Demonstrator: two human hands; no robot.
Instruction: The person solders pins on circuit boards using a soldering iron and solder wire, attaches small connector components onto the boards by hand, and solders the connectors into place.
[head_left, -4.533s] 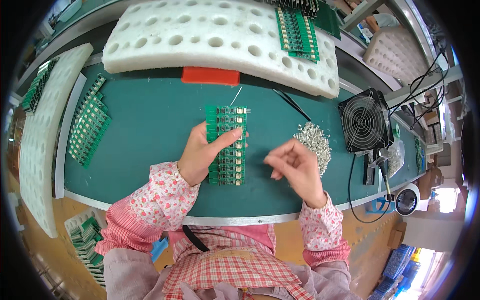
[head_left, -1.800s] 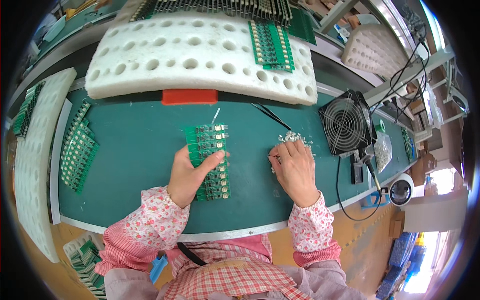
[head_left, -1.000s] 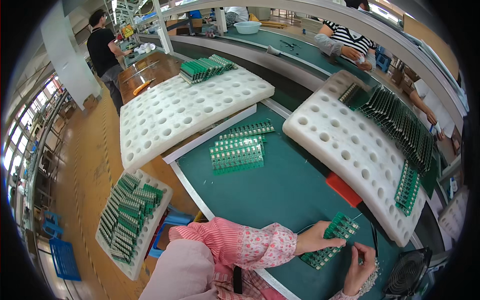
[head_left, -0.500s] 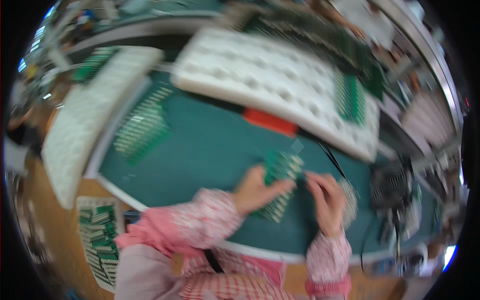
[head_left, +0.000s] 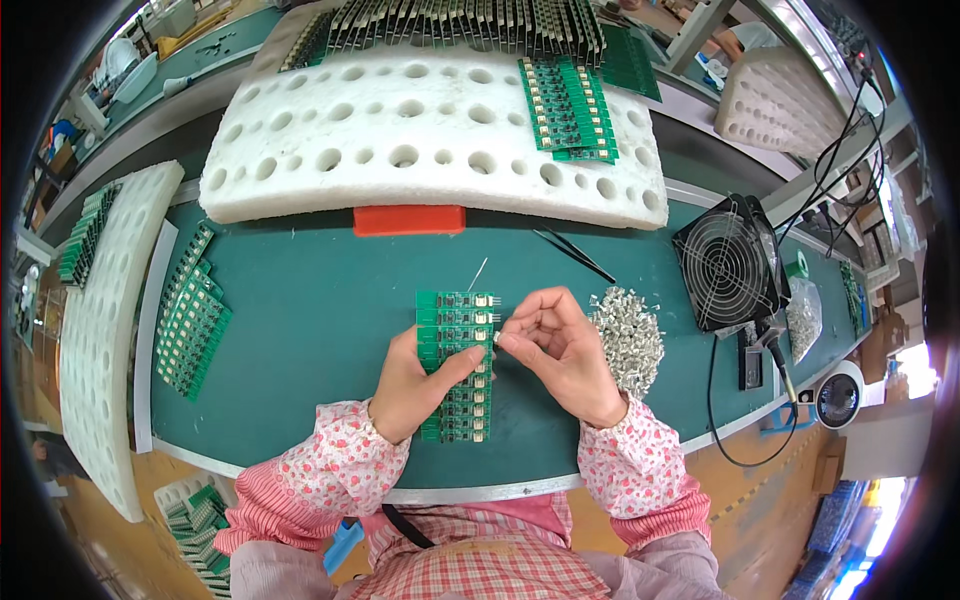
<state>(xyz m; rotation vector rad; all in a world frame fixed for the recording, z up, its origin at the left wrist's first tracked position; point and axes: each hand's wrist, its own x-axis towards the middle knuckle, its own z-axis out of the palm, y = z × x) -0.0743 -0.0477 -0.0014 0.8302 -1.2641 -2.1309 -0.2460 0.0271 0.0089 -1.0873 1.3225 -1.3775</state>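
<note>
My left hand (head_left: 418, 385) grips a green circuit board panel (head_left: 430, 345) made of several joined strips, its thumb across the face and fingers behind. White connectors (head_left: 483, 301) line the panel's right edge, and the top two have pins sticking out to the right. My right hand (head_left: 562, 355) pinches a small white connector (head_left: 499, 338) between thumb and forefinger, right at that edge; whether it is seated cannot be made out. Beside the right hand lies a heap of small white connectors (head_left: 628, 342).
A white foam block (head_left: 380, 130) holding circuit boards (head_left: 570, 110) spans the back, with a red block (head_left: 410, 220) before it. Black tweezers (head_left: 575, 254), a fan (head_left: 722, 262) and a soldering iron (head_left: 775, 345) lie right. More panels (head_left: 195, 325) and a foam slab (head_left: 105, 340) are left.
The view has shifted and sharpened from blur. The panel now stands more upright in view, still in my left hand, and my right hand has come closer to its edge.
</note>
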